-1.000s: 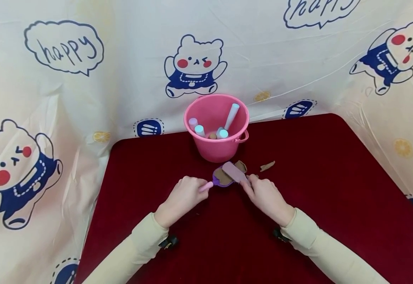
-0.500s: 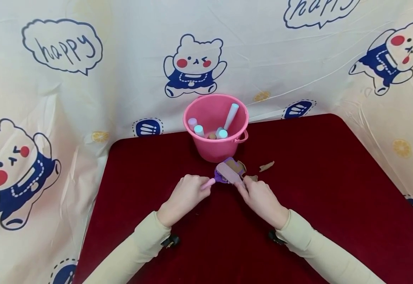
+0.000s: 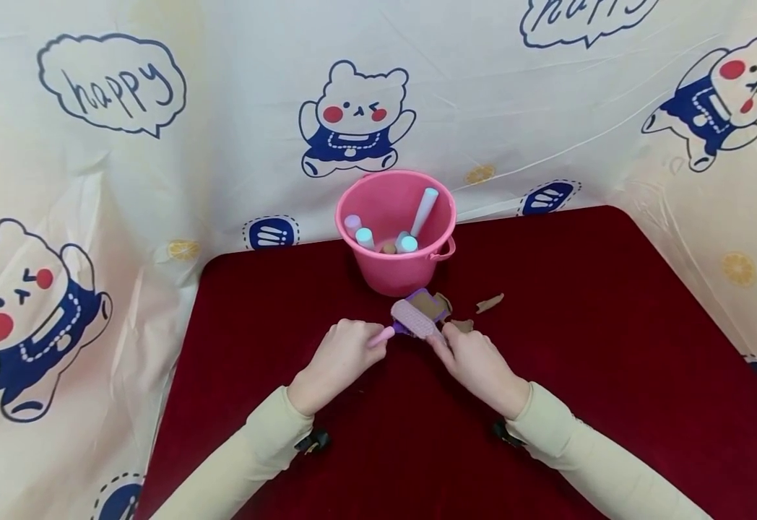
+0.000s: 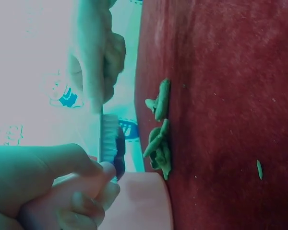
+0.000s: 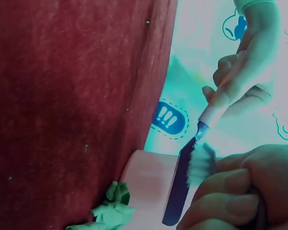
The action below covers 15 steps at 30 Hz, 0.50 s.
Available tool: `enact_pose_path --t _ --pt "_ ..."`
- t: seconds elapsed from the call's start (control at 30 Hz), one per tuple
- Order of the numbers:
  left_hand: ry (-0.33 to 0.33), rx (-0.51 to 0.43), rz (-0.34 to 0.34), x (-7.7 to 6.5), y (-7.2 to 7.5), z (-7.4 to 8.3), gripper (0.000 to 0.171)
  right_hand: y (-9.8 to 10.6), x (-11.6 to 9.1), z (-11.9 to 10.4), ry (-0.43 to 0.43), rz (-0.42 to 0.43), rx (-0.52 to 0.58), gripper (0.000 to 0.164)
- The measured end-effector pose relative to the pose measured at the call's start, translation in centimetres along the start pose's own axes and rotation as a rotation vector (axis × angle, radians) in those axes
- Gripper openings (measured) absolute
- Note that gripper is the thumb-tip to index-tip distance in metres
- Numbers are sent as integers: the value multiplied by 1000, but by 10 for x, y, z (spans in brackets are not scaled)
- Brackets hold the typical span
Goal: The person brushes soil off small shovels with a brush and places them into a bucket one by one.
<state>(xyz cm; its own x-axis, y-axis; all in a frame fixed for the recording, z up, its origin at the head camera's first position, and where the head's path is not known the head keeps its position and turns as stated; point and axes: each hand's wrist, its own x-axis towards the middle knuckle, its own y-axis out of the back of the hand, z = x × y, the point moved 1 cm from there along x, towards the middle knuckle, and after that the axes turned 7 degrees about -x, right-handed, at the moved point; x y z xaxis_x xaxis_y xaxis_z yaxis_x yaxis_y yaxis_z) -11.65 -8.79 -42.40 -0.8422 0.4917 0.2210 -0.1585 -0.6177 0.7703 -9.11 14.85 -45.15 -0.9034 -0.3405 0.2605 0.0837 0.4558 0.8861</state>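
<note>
My left hand (image 3: 342, 354) grips the pink handle (image 3: 380, 336) of a small purple shovel (image 5: 176, 196), held above the table in front of the bucket. Brown clay-like stuff (image 3: 425, 306) covers part of its blade. In my right hand (image 3: 482, 365) is a lilac brush (image 3: 414, 318), its back turned up and lying across the blade near the handle end. Pale bristles (image 5: 200, 165) meet the blade's face in the right wrist view. Curled brown scraps (image 3: 462, 326) lie on the table close to the right fingers, with another scrap (image 3: 490, 303) farther right.
A pink bucket (image 3: 394, 273) with a side lug stands just behind the hands. Inside it are several pale blue, lilac and white handles (image 3: 424, 213). Dark red cloth (image 3: 580, 303) covers the table, and a printed white curtain (image 3: 242, 94) hangs behind and at both sides.
The brush has slid left across the blade toward the shovel's handle, uncovering more of the blade's far end. The blade has shifted slightly away, and my right hand has moved a little left.
</note>
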Motion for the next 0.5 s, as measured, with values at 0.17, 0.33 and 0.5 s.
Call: enact_pose_path --t 0.17,0.33,0.5 --pt "23 5 12 0 0 1 43 2 1 0 -56 37 -38 36" --pt "32 -6 -9 2 -1 2 43 4 2 4 -110 42 -51 35" --pt "25 23 15 4 2 4 42 4 0 1 -26 16 -7 34"
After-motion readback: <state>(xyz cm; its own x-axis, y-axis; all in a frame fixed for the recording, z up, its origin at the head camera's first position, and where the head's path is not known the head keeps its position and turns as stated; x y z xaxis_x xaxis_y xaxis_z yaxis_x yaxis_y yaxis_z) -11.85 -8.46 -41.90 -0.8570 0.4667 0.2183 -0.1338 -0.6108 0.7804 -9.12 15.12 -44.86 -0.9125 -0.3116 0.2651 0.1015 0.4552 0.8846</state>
